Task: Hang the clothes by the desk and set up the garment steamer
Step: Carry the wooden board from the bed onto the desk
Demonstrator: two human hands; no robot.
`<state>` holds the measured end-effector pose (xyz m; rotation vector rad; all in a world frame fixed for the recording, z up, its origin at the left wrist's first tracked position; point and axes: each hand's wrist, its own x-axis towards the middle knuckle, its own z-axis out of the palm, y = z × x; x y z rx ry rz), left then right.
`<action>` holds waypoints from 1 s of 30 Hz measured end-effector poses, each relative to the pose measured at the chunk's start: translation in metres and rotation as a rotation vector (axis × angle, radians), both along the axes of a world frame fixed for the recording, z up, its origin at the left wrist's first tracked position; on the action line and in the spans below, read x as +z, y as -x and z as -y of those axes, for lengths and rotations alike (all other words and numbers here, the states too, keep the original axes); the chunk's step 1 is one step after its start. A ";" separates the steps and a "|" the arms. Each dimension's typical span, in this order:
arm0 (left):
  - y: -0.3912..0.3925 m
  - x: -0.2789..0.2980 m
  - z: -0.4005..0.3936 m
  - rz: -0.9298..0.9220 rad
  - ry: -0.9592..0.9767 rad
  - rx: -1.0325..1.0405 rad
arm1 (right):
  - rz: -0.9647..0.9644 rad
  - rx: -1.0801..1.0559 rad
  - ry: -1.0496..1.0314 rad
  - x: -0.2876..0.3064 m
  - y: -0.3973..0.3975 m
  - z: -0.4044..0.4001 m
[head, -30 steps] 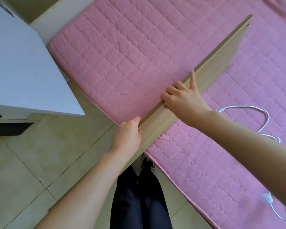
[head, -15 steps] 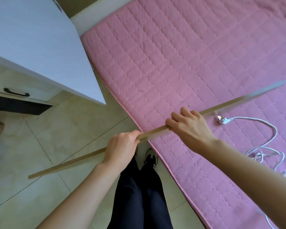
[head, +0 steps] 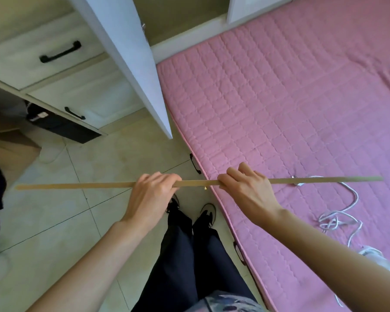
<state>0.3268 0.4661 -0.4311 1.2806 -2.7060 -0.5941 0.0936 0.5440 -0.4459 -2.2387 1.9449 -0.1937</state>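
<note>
**Gripping a thin wooden board edge-on above floor and mattress**

Held level across the view, a long wooden board (head: 196, 183) is seen edge-on, so that only its narrow side shows as a thin tan strip. It is gripped near its middle by both hands, which lie close together but apart. The left hand (head: 151, 194) is curled over the strip from above, the fingers wrapped round it and the knuckles turned upward. The right hand (head: 245, 188) is closed on it just to the right, the fingers bent over the top edge and the thumb tucked beneath. The left end of the board is carried out over the tiled floor (head: 54, 199); the right end reaches over the pink quilted mattress (head: 291, 97), passing above a white cable (head: 349, 199) that lies in loose loops on the quilting. A plug at the cable's end is seen just under the board.

Below the hands, dark trousers (head: 189, 255) and two dark shoes are seen on the tiles, close beside the mattress edge. At upper left a white drawer unit (head: 65, 70) with black handles is seen, and a pale open cabinet door (head: 131, 52) slants down between it and the mattress. Neither clothes on hangers nor a steamer body can be made out with certainty.
</note>
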 end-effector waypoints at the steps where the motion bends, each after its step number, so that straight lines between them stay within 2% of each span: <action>1: -0.005 0.008 -0.002 0.009 0.029 0.006 | 0.011 0.010 0.001 0.009 -0.005 0.001; 9: -0.066 0.055 -0.022 0.044 0.190 0.130 | 0.037 0.152 0.039 0.068 -0.053 0.018; 19: -0.165 0.090 -0.046 0.025 0.232 0.362 | 0.097 0.265 0.125 0.107 -0.157 0.035; 30: -0.329 0.122 -0.039 -0.004 0.164 0.467 | 0.119 0.360 0.083 0.146 -0.318 0.055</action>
